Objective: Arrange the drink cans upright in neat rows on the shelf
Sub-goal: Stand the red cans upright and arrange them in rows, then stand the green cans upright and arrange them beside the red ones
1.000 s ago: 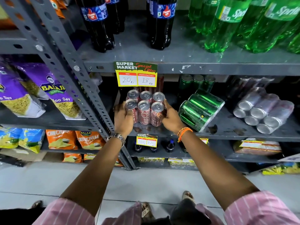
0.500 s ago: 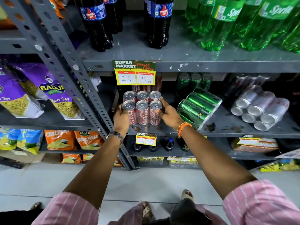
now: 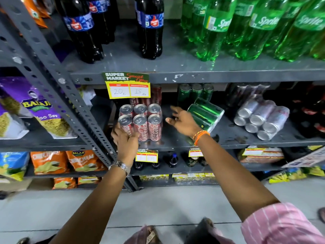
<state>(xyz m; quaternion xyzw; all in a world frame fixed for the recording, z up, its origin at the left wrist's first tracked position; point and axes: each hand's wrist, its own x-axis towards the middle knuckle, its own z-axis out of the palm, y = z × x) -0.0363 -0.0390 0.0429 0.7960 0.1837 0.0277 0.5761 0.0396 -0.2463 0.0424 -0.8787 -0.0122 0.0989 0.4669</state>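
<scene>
Six red cola cans [image 3: 140,123] stand upright in two rows on the grey shelf [image 3: 177,141]. A wrapped pack of green cans [image 3: 204,113] lies tipped beside them.

Shelf-edge tag [image 3: 127,85]: "SUPER MARKET", 20, 18; green bottles [image 3: 218,27]: Sprite; red cans [image 3: 140,128]: Coca-Cola; purple bag [image 3: 37,110]: BALAJI

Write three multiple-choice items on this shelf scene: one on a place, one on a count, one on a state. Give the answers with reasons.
1. Where does the green can pack lie?
A. Right of the red can pack
B. On the floor
C. On the top shelf

2. How many can tops show on the red can pack?
A. Two
B. Six
C. Ten

3. How is the right hand?
A. Gripping a bottle
B. Open, touching no red can
C. Out of view

Answers: 1 A, it lies tipped on the same shelf, to the right. 2 B, two rows of three tops. 3 B, its fingers are spread between the packs, while the left hand rests on the red pack.
</scene>
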